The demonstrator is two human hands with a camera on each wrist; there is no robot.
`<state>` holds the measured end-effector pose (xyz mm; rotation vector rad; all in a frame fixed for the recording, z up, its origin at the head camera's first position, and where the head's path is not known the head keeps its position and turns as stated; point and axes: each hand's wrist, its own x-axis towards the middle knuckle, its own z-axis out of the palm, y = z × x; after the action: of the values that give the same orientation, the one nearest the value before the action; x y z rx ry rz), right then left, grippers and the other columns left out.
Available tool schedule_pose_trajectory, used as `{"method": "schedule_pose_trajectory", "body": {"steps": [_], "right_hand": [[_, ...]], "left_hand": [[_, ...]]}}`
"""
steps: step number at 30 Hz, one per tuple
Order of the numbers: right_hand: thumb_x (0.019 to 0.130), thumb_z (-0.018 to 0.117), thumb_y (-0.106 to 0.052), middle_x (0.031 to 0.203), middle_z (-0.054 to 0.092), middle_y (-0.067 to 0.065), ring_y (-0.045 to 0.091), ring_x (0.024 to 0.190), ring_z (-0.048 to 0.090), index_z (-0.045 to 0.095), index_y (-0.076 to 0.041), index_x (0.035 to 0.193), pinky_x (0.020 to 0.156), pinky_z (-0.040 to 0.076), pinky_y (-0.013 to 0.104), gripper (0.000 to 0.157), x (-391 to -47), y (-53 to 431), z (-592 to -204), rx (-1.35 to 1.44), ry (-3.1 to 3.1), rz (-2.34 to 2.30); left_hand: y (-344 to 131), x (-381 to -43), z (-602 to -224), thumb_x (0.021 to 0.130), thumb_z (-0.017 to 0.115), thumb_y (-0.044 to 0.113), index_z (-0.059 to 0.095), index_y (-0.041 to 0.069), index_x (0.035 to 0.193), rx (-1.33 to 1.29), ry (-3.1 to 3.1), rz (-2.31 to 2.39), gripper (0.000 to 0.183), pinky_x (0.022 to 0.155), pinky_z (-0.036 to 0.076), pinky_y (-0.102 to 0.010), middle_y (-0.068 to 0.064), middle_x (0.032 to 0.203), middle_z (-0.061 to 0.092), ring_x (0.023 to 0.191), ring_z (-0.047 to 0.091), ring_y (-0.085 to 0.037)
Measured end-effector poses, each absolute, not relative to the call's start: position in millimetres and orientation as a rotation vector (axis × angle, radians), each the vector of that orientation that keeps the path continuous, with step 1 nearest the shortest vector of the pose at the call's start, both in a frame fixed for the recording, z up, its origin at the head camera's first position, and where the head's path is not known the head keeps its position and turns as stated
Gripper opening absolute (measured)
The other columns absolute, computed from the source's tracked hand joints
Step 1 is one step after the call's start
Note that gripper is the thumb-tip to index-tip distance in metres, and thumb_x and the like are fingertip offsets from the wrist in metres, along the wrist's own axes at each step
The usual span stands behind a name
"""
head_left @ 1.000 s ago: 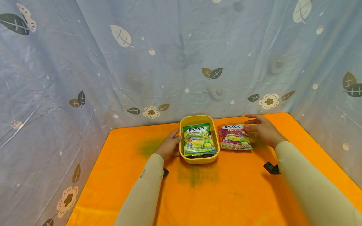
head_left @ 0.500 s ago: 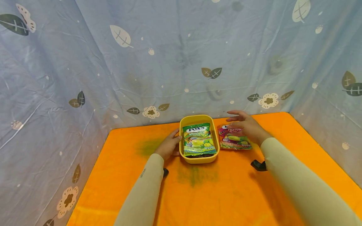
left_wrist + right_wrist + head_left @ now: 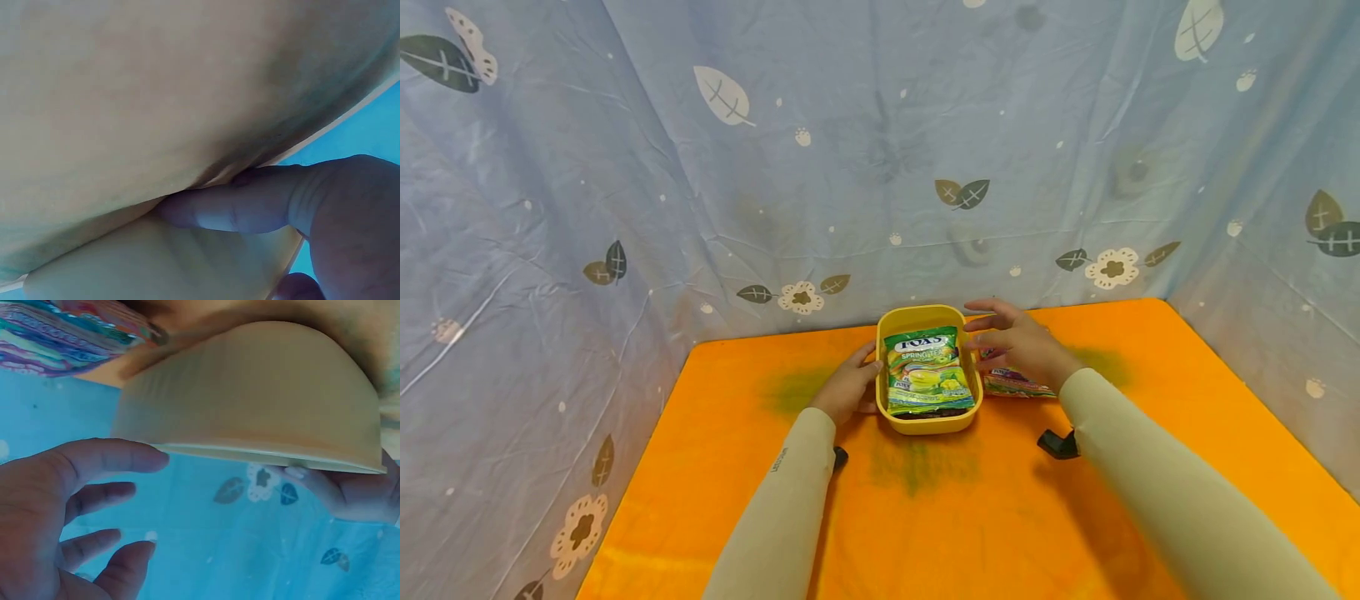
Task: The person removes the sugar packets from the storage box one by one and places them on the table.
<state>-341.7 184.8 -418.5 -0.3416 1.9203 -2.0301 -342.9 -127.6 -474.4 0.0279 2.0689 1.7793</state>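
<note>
One yellow box [image 3: 929, 427] is gripped by the left hand [image 3: 848, 387] near the far edge of the orange surface [image 3: 970, 525]; the right hand [image 3: 1024, 343] is held wide-spread beside the box's right rim. Inside, a green packet [image 3: 925, 375] is contained; alongside, a red packet [image 3: 1011, 386] is partly covered.

Red candy bag [image 3: 1015, 387] half covered by the right grip [image 3: 1022, 343].
In the head view, the bag's part toward twelve o'clock is hidden; some fingers of the left grip [image 3: 846, 388] vanish behind the yellow container [image 3: 929, 426] at its nine o'clock. The dark sliver [image 3: 936, 414] below the green candy bag [image 3: 928, 379] is too small to identify. Sleeves [image 3: 778, 508] run off at seven and four o'clock. The left wrist view's blurred pale expanse [image 3: 137, 106] is probably the container. The right wrist view crops the red bag at ten o'clock.
</note>
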Motion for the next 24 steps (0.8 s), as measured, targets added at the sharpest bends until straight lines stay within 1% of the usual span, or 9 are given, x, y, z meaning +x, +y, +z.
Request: {"method": "schedule_pose_trajectory", "body": {"steps": [4,6,9,14,18,20,24], "right_hand": [[0.093,0.064,-0.009,0.144,0.032,0.026,0.051,0.119,0.043,0.035,-0.021,0.147,0.086,0.045,0.059,0.063,-340.2,179.7,-419.5,-0.336,1.874,-2.019],[0.093,0.063,-0.009,0.145,0.030,0.026,0.052,0.120,0.042,0.033,-0.020,0.148,0.087,0.044,0.059,0.064,-339.5,177.9,-418.6,-0.331,1.861,-2.007],[0.094,0.063,-0.012,0.145,0.029,0.025,0.050,0.121,0.042,0.031,-0.020,0.149,0.089,0.043,0.060,0.064,-338.9,174.7,-415.9,-0.324,1.871,-1.973],[0.091,0.068,-0.024,0.144,0.031,0.023,0.043,0.123,0.043,0.034,-0.025,0.147,0.089,0.045,0.057,0.065,-337.5,166.4,-412.3,-0.317,1.947,-1.867],[0.092,0.066,-0.025,0.143,0.033,0.021,0.041,0.123,0.042,0.036,-0.028,0.145,0.090,0.045,0.055,0.062,-335.3,156.4,-409.9,-0.272,1.987,-1.784],[0.092,0.066,-0.024,0.142,0.034,0.019,0.041,0.115,0.045,0.036,-0.030,0.144,0.087,0.047,0.053,0.061,-334.2,150.8,-408.1,-0.231,2.010,-1.755],[0.089,0.070,-0.028,0.138,0.037,0.015,0.040,0.108,0.047,0.034,-0.029,0.145,0.088,0.045,0.051,0.067,-334.1,141.6,-406.4,-0.186,2.088,-1.680]], "left_hand": [[-126.0,-341.6,-470.5,0.101,0.047,0.034,0.027,0.033,0.151,0.022,2.041,1.791,0.054,0.070,0.055,-0.045,-0.008,0.132,0.052,0.097,0.063,-0.029],[-125.7,-342.3,-470.9,0.101,0.048,0.035,0.027,0.034,0.151,0.012,2.037,1.798,0.054,0.070,0.055,-0.045,-0.005,0.136,0.048,0.099,0.062,-0.028],[-126.4,-345.0,-476.2,0.100,0.048,0.037,0.029,0.036,0.150,0.013,2.048,1.795,0.054,0.069,0.056,-0.045,-0.005,0.132,0.052,0.098,0.063,-0.028],[-128.4,-344.9,-476.7,0.100,0.049,0.037,0.028,0.039,0.150,0.009,2.080,1.760,0.054,0.068,0.056,-0.045,-0.004,0.126,0.057,0.093,0.065,-0.027],[-128.0,-345.1,-477.0,0.100,0.049,0.037,0.029,0.039,0.150,0.014,2.077,1.760,0.054,0.067,0.056,-0.045,-0.004,0.124,0.058,0.092,0.065,-0.027],[-127.5,-345.5,-477.3,0.100,0.049,0.036,0.029,0.039,0.150,0.024,2.065,1.766,0.053,0.068,0.056,-0.045,-0.005,0.122,0.060,0.092,0.065,-0.027],[-126.9,-345.6,-477.7,0.100,0.049,0.037,0.029,0.039,0.149,0.023,2.079,1.761,0.053,0.068,0.056,-0.044,-0.004,0.124,0.058,0.092,0.065,-0.026]]}}
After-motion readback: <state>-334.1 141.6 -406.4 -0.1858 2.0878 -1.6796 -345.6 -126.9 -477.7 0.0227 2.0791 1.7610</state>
